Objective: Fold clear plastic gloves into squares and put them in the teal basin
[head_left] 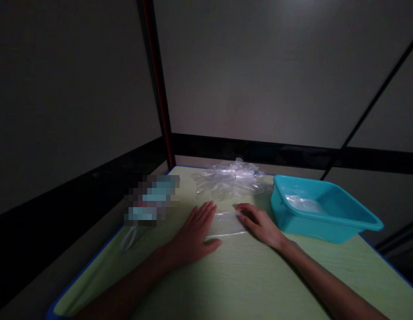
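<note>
A clear plastic bag (226, 223) lies flat on the light green table (233, 275) between my two hands. My left hand (196, 235) rests palm down over the bag's left end, with fingers stretched out and the thumb spread away. At the opposite end is my right hand (261, 224), its fingers slightly bent and a gap showing between thumb and forefinger. Its fingertips touch or hover just over the bag's edge; I cannot tell which. Beyond both hands lies a loose heap of crumpled clear plastic bags (231, 178).
A turquoise plastic basin (309, 226) stands to the right, with some flat clear plastic (303, 204) inside. At the left edge lies a blurred-out item (153, 200) with a white strap loop (128, 238). Dark-banded panel walls (246, 89) rise behind and to the left.
</note>
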Motion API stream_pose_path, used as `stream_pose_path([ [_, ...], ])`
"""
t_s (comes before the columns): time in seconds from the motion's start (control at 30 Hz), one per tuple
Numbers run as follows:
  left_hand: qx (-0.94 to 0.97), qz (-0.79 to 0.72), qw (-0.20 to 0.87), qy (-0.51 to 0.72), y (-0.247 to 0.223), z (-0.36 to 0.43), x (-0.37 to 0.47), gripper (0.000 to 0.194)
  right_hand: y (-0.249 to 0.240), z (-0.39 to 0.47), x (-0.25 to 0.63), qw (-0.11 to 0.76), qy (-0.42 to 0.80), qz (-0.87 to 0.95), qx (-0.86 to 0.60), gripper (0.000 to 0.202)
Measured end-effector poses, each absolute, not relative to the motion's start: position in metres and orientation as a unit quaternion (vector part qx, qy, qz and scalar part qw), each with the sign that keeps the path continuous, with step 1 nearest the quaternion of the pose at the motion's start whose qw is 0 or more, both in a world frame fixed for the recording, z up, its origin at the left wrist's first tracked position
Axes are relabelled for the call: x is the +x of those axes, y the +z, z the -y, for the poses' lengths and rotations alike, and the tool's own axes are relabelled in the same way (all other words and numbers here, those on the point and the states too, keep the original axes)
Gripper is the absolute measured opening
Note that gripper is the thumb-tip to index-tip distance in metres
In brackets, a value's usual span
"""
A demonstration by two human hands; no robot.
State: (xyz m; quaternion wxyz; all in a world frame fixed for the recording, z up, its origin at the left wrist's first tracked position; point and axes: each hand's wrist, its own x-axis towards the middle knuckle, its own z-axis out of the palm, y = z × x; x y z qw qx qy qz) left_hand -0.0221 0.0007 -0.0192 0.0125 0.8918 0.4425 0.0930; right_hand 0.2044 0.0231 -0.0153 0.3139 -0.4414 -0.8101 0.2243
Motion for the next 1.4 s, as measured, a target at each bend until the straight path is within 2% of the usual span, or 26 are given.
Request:
stream_pose_path([
  [0.23, 0.917, -0.391, 0.0, 0.084, -0.015, -0.007, -0.038, 0.064, 0.002, -0.018, 0.217, 0.26, 0.266, 0.821, -0.433, 0.02],
  [0.37, 0.883, -0.454, -0.049, 0.11, -0.016, -0.021, -0.046, 0.062, 0.009, -0.013, 0.224, 0.218, 0.374, 0.808, -0.401, 0.015],
  [0.43, 0.853, -0.5, -0.081, 0.127, -0.017, -0.027, -0.049, 0.058, 0.014, -0.008, 0.225, 0.174, 0.45, 0.797, -0.363, 0.013],
  [0.5, 0.83, -0.528, -0.108, 0.142, -0.017, -0.029, -0.049, 0.052, 0.021, 0.0, 0.226, 0.125, 0.469, 0.808, -0.335, 0.012],
  [0.6, 0.827, -0.523, -0.116, 0.168, -0.016, -0.023, -0.042, 0.048, 0.033, 0.012, 0.222, 0.109, 0.344, 0.874, -0.326, 0.012],
  [0.73, 0.863, -0.459, -0.063, 0.202, -0.014, 0.003, -0.02, 0.047, 0.04, 0.024, 0.214, 0.074, 0.146, 0.948, -0.274, 0.017],
  [0.93, 0.929, -0.305, 0.003, 0.21, -0.007, 0.031, 0.0, 0.026, 0.03, 0.025, 0.21, 0.029, -0.046, 0.967, -0.251, 0.018],
  [1.07, 0.95, -0.251, -0.003, 0.186, -0.006, 0.032, 0.001, 0.023, 0.024, 0.023, 0.209, 0.006, -0.094, 0.966, -0.24, 0.025],
  [1.2, 0.951, -0.25, 0.0, 0.183, -0.009, 0.03, 0.001, 0.022, 0.022, 0.023, 0.207, -0.001, -0.103, 0.967, -0.233, 0.023],
  [1.4, 0.948, -0.263, 0.024, 0.178, -0.007, 0.031, 0.0, 0.018, 0.024, 0.025, 0.205, 0.024, -0.047, 0.964, -0.259, 0.02],
])
